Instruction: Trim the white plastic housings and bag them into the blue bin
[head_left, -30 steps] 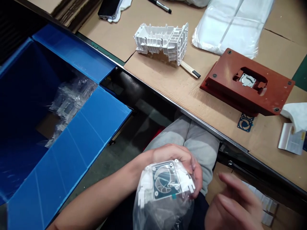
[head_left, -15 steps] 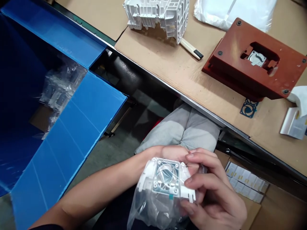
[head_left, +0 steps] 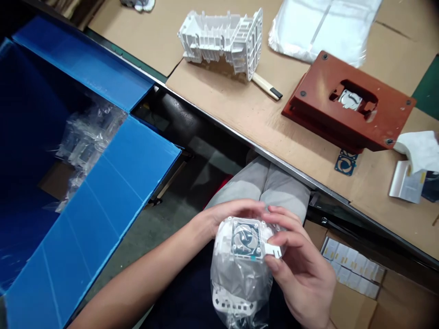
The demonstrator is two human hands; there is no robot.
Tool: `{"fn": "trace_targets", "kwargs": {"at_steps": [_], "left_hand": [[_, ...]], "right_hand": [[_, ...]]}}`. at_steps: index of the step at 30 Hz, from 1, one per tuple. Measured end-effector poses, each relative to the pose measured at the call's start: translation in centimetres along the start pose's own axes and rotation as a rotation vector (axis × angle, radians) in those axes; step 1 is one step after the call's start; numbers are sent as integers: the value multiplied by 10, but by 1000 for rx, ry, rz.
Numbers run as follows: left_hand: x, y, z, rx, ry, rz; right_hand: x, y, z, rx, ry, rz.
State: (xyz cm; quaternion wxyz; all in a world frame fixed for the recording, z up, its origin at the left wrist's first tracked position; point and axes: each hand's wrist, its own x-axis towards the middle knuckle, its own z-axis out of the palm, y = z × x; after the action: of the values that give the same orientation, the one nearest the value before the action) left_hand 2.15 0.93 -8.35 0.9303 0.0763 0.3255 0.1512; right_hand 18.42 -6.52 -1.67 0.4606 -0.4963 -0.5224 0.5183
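Observation:
Over my lap is a white plastic housing (head_left: 224, 240) in a clear plastic bag (head_left: 240, 283). A dark blue square plate with a swirl-shaped cut-out (head_left: 246, 239) and a small green tab shows on its upper face. My right hand (head_left: 302, 265) pinches the housing's right edge, its thumb below and its fingers above. At the far left side, my left hand (head_left: 236, 210) curls around the bagged housing; its fingertips are partly hidden behind it. The housing's lower end, a rim with a row of small holes, shows through the bag.
A blue corrugated box (head_left: 113, 183) at left contains bagged parts (head_left: 91, 132). On the bench are a white plastic housing (head_left: 219, 41), a cutter knife (head_left: 267, 87), a stack of clear bags (head_left: 318, 27), a red-brown fixture (head_left: 318, 87) and blue plates (head_left: 345, 163). Below is a carton (head_left: 356, 297).
The bagged housing has tilted and moved slightly up and right, showing its lower holed rim. Both hands have shifted with it. The view has turned slightly, showing more of the bench.

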Motion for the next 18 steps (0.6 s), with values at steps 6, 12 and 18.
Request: {"fn": "trace_targets", "kwargs": {"at_steps": [6, 12, 18], "left_hand": [[-51, -5, -5, 60, -19, 304], [-57, -34, 27, 345, 280, 581], [-38, -10, 33, 403, 221, 848]], "right_hand": [[3, 11, 6, 0, 171, -23], [10, 12, 13, 65, 149, -33], [27, 0, 17, 143, 81, -87]]}}
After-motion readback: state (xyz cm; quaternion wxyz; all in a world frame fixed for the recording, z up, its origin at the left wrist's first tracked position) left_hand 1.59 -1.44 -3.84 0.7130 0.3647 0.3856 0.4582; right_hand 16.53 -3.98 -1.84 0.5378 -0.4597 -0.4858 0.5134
